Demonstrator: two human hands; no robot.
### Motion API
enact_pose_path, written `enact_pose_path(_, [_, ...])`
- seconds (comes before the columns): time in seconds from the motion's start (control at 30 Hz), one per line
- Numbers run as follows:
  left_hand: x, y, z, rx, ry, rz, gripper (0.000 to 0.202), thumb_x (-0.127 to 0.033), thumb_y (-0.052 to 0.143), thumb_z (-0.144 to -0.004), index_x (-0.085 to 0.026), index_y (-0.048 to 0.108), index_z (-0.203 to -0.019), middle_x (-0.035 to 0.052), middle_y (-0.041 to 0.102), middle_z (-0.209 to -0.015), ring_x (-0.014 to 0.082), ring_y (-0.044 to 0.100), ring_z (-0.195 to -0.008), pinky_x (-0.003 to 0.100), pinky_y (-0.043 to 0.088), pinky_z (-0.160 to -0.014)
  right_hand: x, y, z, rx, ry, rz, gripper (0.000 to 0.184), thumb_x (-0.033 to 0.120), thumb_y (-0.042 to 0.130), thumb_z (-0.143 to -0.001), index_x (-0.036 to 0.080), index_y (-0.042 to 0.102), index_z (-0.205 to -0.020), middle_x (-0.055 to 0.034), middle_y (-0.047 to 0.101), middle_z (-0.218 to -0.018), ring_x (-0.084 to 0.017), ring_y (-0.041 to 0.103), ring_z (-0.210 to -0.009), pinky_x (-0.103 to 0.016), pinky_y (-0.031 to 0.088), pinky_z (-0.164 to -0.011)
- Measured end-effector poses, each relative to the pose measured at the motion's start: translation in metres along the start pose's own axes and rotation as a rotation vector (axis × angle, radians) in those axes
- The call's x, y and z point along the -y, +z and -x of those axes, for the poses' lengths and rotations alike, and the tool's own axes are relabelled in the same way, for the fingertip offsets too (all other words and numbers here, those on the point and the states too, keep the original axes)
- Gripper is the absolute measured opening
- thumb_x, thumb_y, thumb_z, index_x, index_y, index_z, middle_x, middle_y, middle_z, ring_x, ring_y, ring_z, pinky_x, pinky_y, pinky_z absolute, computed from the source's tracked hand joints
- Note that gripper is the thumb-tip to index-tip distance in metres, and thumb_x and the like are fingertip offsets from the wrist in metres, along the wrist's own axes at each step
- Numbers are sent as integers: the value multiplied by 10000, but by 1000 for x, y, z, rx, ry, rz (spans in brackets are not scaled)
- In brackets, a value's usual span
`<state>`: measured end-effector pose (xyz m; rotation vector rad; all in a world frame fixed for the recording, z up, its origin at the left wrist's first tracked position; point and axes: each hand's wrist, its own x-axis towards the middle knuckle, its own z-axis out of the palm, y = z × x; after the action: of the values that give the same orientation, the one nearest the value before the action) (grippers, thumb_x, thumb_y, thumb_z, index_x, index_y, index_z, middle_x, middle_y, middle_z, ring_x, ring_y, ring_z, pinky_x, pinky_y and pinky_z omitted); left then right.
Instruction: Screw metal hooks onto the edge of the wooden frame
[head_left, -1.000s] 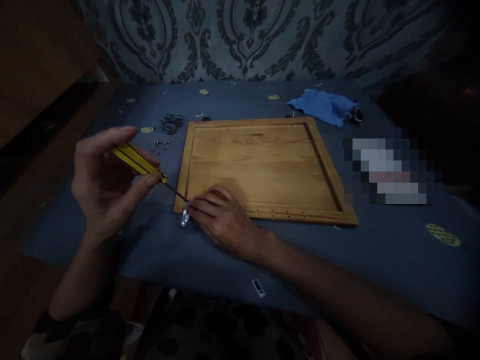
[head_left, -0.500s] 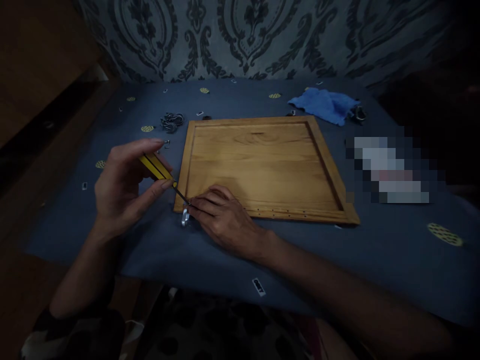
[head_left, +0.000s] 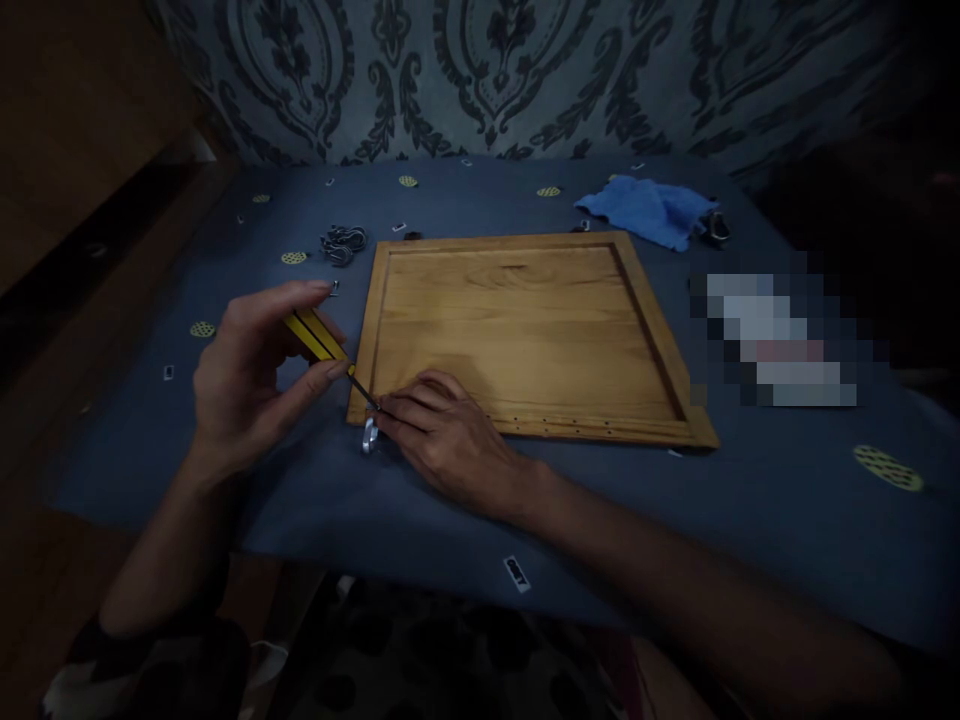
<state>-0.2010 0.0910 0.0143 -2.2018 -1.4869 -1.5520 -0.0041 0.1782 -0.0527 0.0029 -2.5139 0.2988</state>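
Observation:
A wooden framed board lies flat on a blue cloth-covered table. My left hand is closed on a yellow-and-black screwdriver, whose thin shaft points down to the board's near left corner. My right hand rests at that corner, its fingertips pinched on a small silver metal hook held against the board's edge. A row of small holes runs along the board's near rail.
A pile of metal hooks and loose screws lie left of the board. A blue rag sits at the back right, with a blurred patch to the right. Patterned wallpaper rises behind the table; dark wood furniture stands at left.
My left hand has slid right along the screwdriver toward the board and now grips it nearer the tip. My right hand has stayed at the corner.

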Motion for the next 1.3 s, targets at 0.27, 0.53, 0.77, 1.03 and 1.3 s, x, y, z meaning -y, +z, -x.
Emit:
enact_pose_path(0.27, [-7, 0, 3, -13, -140, -3, 607, -86, 756, -791, -295, 560, -1327, 42, 631, -1249, 160, 702, -892, 267, 660, -696, 0, 2, 0, -1, 8, 6, 245, 163, 472, -1031, 142, 690, -1141, -80, 746, -1118, -201, 623, -1041, -403, 412, -1007])
enact_pose_path(0.53, [-5, -2, 2, 6, -90, -49, 636, -146, 782, -789, -311, 534, -1351, 32, 614, -1245, 136, 700, -888, 239, 647, -661, -1, 1, 0, 0, -11, 10, 244, 165, 471, -1030, 118, 685, -1138, -87, 749, -1105, -212, 630, -1026, -407, 412, -998])
enact_pose_path(0.77, [-1, -4, 1, 48, -20, -46, 699, -196, 832, -754, -262, 510, -1371, 50, 608, -1220, 123, 701, -888, 238, 641, -695, -1, 1, 1, 11, -4, 3, 257, 158, 461, -1029, 132, 689, -1146, -90, 746, -1114, -215, 621, -1039, -427, 409, -1008])
enact_pose_path(1.03, [0, -5, 2, 98, -16, 19, 698, -180, 821, -765, -260, 499, -1379, 37, 624, -1156, 134, 686, -911, 245, 636, -695, 0, 0, 0, 33, 8, 7, 276, 169, 448, -1039, 166, 694, -1163, -78, 747, -1113, -204, 629, -1043, -412, 410, -1009])
enact_pose_path(1.3, [5, -3, 3, 27, 41, -46, 696, -169, 857, -716, -256, 558, -1338, 36, 659, -1188, 114, 662, -905, 215, 600, -709, -1, 2, 1, 9, 0, 4, 263, 164, 463, -1033, 155, 693, -1161, -79, 747, -1125, -206, 628, -1042, -417, 411, -1002])
